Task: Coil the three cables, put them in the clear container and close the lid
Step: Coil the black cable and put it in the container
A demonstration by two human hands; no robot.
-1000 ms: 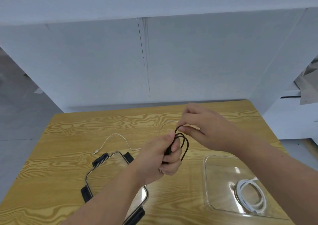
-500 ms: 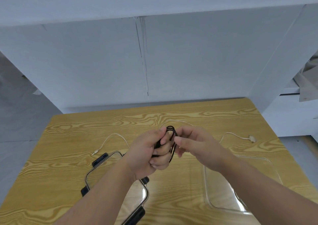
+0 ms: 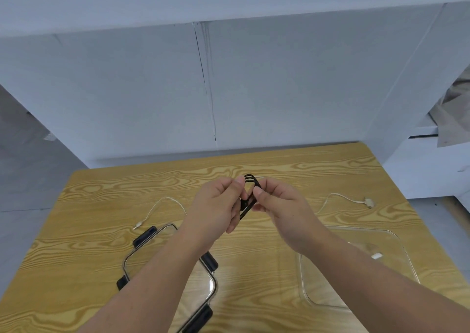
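A black cable (image 3: 250, 180) wound into a small coil is held above the middle of the wooden table. My left hand (image 3: 218, 205) grips the coil from the left and my right hand (image 3: 282, 205) pinches it from the right. A loose white cable (image 3: 165, 203) lies across the table behind my hands, with plugs at both ends. The clear container (image 3: 396, 243) stands at the right, partly under my right forearm; a white plug (image 3: 376, 256) shows inside it. The clear lid with black clips (image 3: 145, 238) lies at the left under my left forearm.
The wooden table (image 3: 101, 231) ends at a white wall panel (image 3: 152, 91) behind. A grey floor shows at the left, a white cabinet with crumpled paper (image 3: 455, 108) at the right.
Both hands have lifted the black coil up and away from me, closing it tighter. The view has shifted, so the white coil in the container is now mostly hidden by my right forearm.
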